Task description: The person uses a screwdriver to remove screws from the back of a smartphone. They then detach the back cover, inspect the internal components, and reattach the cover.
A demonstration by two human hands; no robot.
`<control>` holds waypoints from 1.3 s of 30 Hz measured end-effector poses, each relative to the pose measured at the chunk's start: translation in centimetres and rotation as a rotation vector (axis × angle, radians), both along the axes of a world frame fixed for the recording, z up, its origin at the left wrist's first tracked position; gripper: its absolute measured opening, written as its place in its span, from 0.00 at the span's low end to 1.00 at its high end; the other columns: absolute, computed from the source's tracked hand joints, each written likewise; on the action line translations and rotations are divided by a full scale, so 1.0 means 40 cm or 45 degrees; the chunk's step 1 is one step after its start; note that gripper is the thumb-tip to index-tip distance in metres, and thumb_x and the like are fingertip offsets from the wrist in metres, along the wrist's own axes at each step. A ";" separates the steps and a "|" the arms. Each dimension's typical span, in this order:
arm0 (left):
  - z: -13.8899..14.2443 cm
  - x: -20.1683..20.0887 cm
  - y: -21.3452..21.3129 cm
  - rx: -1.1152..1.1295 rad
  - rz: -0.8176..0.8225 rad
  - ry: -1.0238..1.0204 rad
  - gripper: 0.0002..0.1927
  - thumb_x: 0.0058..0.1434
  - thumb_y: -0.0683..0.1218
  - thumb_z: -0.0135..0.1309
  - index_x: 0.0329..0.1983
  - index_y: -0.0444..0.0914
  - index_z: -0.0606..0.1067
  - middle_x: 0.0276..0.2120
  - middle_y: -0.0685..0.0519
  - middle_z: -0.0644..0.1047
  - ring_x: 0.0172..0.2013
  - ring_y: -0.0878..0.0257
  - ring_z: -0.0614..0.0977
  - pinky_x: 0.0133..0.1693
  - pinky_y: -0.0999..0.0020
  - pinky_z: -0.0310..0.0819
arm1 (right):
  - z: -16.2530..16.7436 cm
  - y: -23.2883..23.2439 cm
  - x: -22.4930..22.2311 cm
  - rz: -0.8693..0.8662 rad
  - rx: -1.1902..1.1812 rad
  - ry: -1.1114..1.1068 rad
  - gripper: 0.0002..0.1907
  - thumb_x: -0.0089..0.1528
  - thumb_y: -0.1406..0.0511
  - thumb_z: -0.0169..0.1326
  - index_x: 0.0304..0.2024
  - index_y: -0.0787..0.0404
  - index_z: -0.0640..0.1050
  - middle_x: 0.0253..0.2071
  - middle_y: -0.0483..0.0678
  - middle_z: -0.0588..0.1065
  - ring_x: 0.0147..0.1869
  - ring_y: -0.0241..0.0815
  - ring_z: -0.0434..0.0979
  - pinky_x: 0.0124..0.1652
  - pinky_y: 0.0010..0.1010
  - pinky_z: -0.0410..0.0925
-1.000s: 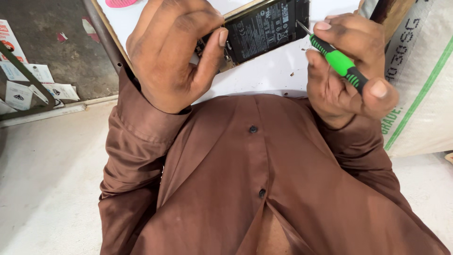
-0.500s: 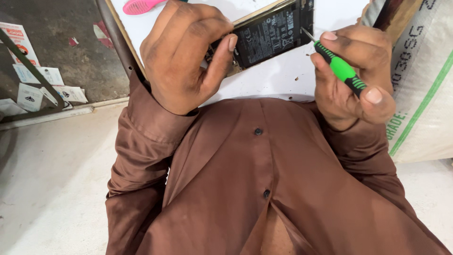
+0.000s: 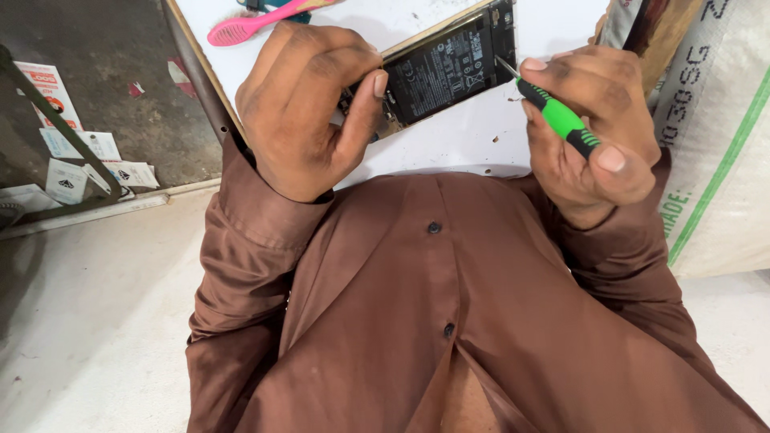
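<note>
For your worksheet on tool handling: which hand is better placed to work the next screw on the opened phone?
The right hand: it already grips the green screwdriver, tip at the opened phone edge. The left hand is busy steadying the phone.

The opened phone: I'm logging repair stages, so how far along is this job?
Done: the back cover is off, and the phone lies open with its black battery exposed. In hand: the left hand steadies the phone on the white tabletop, while the right hand holds the green-handled screwdriver, tip at the phone's edge. Left: the battery is still seated; nothing removed lies visible nearby.
</note>
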State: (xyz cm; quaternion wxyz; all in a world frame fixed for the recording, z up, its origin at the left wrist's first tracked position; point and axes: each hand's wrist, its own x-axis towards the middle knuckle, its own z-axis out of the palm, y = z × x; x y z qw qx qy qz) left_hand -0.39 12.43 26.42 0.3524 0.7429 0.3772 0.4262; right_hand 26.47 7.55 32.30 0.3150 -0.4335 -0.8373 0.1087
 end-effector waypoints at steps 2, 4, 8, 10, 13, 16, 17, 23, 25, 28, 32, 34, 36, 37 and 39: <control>-0.002 0.051 -0.039 0.009 0.010 -0.008 0.07 0.70 0.36 0.63 0.47 0.35 0.76 0.45 0.50 0.77 0.41 0.57 0.79 0.41 0.64 0.75 | -0.007 -0.042 0.041 -0.005 0.019 -0.002 0.50 0.65 0.84 0.60 0.74 0.42 0.48 0.47 0.60 0.76 0.44 0.57 0.79 0.46 0.45 0.76; 0.001 0.106 -0.079 0.020 0.015 -0.017 0.07 0.71 0.36 0.64 0.46 0.34 0.76 0.45 0.49 0.77 0.41 0.57 0.79 0.41 0.64 0.75 | -0.011 -0.086 0.081 -0.034 0.036 -0.013 0.51 0.63 0.83 0.61 0.74 0.42 0.48 0.46 0.60 0.75 0.44 0.57 0.78 0.43 0.44 0.75; 0.050 0.158 -0.094 0.023 0.011 -0.029 0.07 0.70 0.35 0.63 0.45 0.34 0.75 0.44 0.48 0.78 0.42 0.56 0.79 0.39 0.65 0.75 | 0.026 -0.100 0.142 -0.021 0.060 0.042 0.51 0.64 0.82 0.59 0.75 0.42 0.47 0.47 0.60 0.76 0.45 0.56 0.77 0.43 0.43 0.73; 0.083 0.170 -0.112 0.011 0.012 -0.037 0.07 0.71 0.35 0.63 0.46 0.34 0.75 0.44 0.48 0.78 0.42 0.56 0.79 0.39 0.65 0.75 | 0.053 -0.111 0.176 0.016 0.068 0.107 0.50 0.64 0.83 0.58 0.75 0.43 0.47 0.46 0.59 0.77 0.44 0.55 0.77 0.41 0.45 0.71; 0.094 0.256 -0.219 0.003 0.005 -0.031 0.07 0.71 0.35 0.63 0.46 0.34 0.75 0.45 0.48 0.78 0.42 0.57 0.79 0.41 0.65 0.75 | 0.069 -0.203 0.260 0.103 -0.036 0.097 0.49 0.67 0.82 0.57 0.76 0.42 0.46 0.50 0.64 0.75 0.48 0.58 0.79 0.45 0.43 0.75; 0.039 0.317 -0.331 -0.036 -0.024 -0.015 0.07 0.70 0.34 0.61 0.47 0.34 0.75 0.46 0.48 0.77 0.43 0.57 0.79 0.42 0.64 0.75 | 0.017 -0.323 0.364 0.090 -0.017 0.061 0.50 0.63 0.80 0.59 0.75 0.44 0.47 0.47 0.60 0.76 0.44 0.57 0.80 0.45 0.51 0.75; 0.017 0.343 -0.363 -0.040 -0.030 -0.016 0.07 0.70 0.34 0.61 0.48 0.34 0.75 0.46 0.48 0.77 0.43 0.57 0.79 0.42 0.64 0.75 | -0.001 -0.360 0.391 0.078 -0.025 0.065 0.50 0.64 0.81 0.59 0.75 0.43 0.47 0.47 0.60 0.76 0.45 0.56 0.80 0.46 0.50 0.75; -0.026 0.399 -0.313 -0.019 -0.050 -0.030 0.07 0.70 0.34 0.61 0.47 0.34 0.75 0.46 0.48 0.77 0.42 0.56 0.79 0.42 0.64 0.75 | -0.054 -0.337 0.397 -0.035 -0.037 0.095 0.49 0.65 0.82 0.60 0.72 0.39 0.48 0.46 0.58 0.75 0.45 0.55 0.79 0.48 0.49 0.76; -0.003 0.369 -0.220 -0.020 -0.050 -0.022 0.07 0.71 0.34 0.62 0.47 0.33 0.75 0.46 0.48 0.77 0.43 0.56 0.79 0.42 0.64 0.75 | -0.053 -0.243 0.369 -0.058 0.040 0.135 0.48 0.63 0.80 0.60 0.71 0.41 0.49 0.43 0.57 0.75 0.42 0.54 0.78 0.46 0.48 0.76; 0.028 0.343 -0.129 -0.042 -0.049 -0.015 0.06 0.71 0.34 0.61 0.46 0.33 0.75 0.45 0.49 0.77 0.43 0.57 0.79 0.43 0.64 0.75 | -0.032 -0.129 0.341 -0.023 0.094 0.201 0.48 0.64 0.80 0.60 0.72 0.41 0.48 0.45 0.58 0.75 0.42 0.55 0.77 0.47 0.47 0.76; 0.021 0.344 -0.088 -0.030 -0.033 -0.020 0.07 0.70 0.34 0.60 0.48 0.34 0.75 0.44 0.48 0.77 0.43 0.57 0.79 0.43 0.65 0.75 | -0.007 -0.063 0.342 0.094 -0.046 0.158 0.48 0.64 0.81 0.55 0.74 0.42 0.46 0.48 0.65 0.73 0.45 0.59 0.77 0.45 0.45 0.73; 0.002 0.341 -0.075 -0.025 -0.023 -0.019 0.07 0.70 0.33 0.60 0.48 0.34 0.75 0.45 0.48 0.77 0.43 0.57 0.79 0.42 0.65 0.75 | -0.014 -0.042 0.355 0.188 -0.132 0.192 0.48 0.66 0.84 0.52 0.76 0.42 0.46 0.50 0.66 0.74 0.49 0.59 0.80 0.47 0.43 0.77; -0.017 0.337 -0.060 -0.015 -0.017 -0.019 0.07 0.70 0.33 0.60 0.47 0.34 0.75 0.46 0.48 0.77 0.42 0.57 0.79 0.42 0.65 0.75 | -0.031 -0.025 0.365 0.212 -0.084 0.182 0.49 0.66 0.84 0.55 0.77 0.43 0.47 0.50 0.64 0.75 0.49 0.57 0.80 0.47 0.44 0.77; -0.023 0.339 -0.055 -0.010 -0.015 -0.019 0.07 0.70 0.34 0.60 0.47 0.33 0.75 0.46 0.48 0.77 0.42 0.57 0.79 0.42 0.65 0.75 | -0.038 -0.018 0.368 0.227 -0.058 0.178 0.50 0.66 0.84 0.57 0.77 0.43 0.47 0.49 0.63 0.76 0.50 0.57 0.80 0.47 0.45 0.77; -0.025 0.347 -0.055 -0.002 -0.009 -0.018 0.07 0.70 0.34 0.60 0.47 0.34 0.75 0.45 0.48 0.77 0.42 0.57 0.79 0.42 0.65 0.75 | -0.043 -0.021 0.364 0.174 -0.034 0.171 0.51 0.65 0.85 0.59 0.77 0.43 0.49 0.48 0.62 0.76 0.48 0.56 0.80 0.46 0.44 0.77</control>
